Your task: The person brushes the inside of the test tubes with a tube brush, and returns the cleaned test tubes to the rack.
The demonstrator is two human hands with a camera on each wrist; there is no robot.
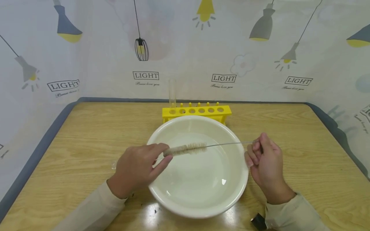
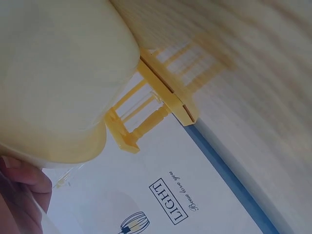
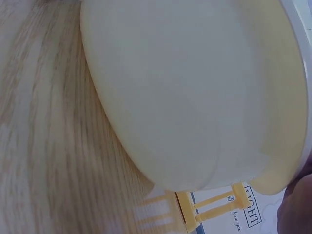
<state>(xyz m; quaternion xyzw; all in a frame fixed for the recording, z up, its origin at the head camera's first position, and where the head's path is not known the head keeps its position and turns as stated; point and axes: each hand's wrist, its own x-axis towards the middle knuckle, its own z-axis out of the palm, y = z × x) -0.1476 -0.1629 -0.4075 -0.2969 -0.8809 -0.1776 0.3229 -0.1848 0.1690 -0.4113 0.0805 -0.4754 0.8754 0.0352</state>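
Note:
Above the white basin (image 1: 199,213), my left hand (image 1: 138,166) grips a clear test tube (image 1: 114,165) whose end shows past the palm. A test tube brush (image 1: 198,147) with pale bristles lies partly inside the tube, its far bristles flaring outside. Beyond the basin's right rim, my right hand (image 1: 267,163) pinches the brush's thin wire handle (image 1: 228,143). In the left wrist view only some fingers (image 2: 29,178) show, beside the basin wall (image 2: 63,83). At the right wrist view's edge, part of the right hand (image 3: 296,207) is seen near the rim.
A yellow test tube rack (image 1: 196,110) stands behind the basin, with one clear test tube (image 1: 172,91) upright in its left end. A black object (image 1: 258,221) is by the right sleeve. Lamp-printed cloth (image 1: 185,64) borders the wooden table (image 1: 86,138).

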